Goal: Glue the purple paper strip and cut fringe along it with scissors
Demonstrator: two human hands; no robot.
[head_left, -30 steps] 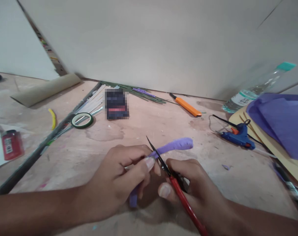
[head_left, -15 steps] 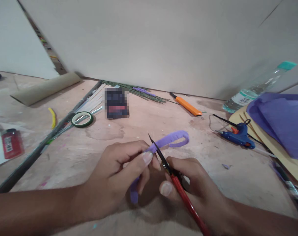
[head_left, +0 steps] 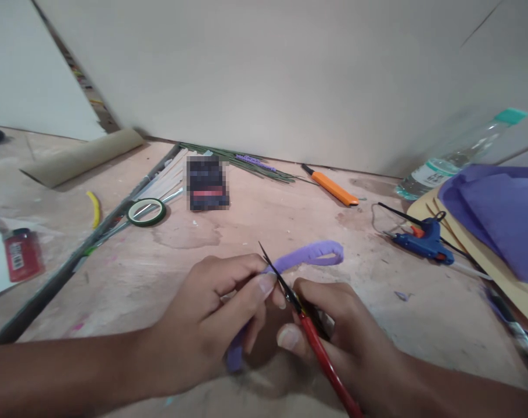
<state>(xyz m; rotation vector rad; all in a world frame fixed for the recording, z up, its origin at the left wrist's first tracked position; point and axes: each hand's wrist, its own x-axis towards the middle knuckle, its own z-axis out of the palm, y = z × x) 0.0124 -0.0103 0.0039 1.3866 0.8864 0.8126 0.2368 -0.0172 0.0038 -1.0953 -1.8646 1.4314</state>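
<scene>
A folded purple strip point(head_left: 309, 254) is pinched between the thumb and fingers of my left hand point(head_left: 229, 302). Its looped end sticks out to the right, and its other end hangs below the fingers. My right hand point(head_left: 342, 319) is wrapped round scissors with red handles point(head_left: 327, 363). Their dark blades point up and left and lie across the strip, close to my left fingertips. Whether the blades are fully closed cannot be made out.
Beyond the hands lie green tape point(head_left: 147, 212), an orange cutter point(head_left: 333, 188) and green stems point(head_left: 246, 164). A blue glue gun point(head_left: 423, 241), bottle point(head_left: 438, 168) and purple sheets point(head_left: 499, 215) are right; a red bottle point(head_left: 23, 255) and cardboard tube point(head_left: 87, 157) left.
The strip's looped end has shifted slightly right and down, while its hanging end has moved a little left. The scissor tips have moved slightly left and down.
</scene>
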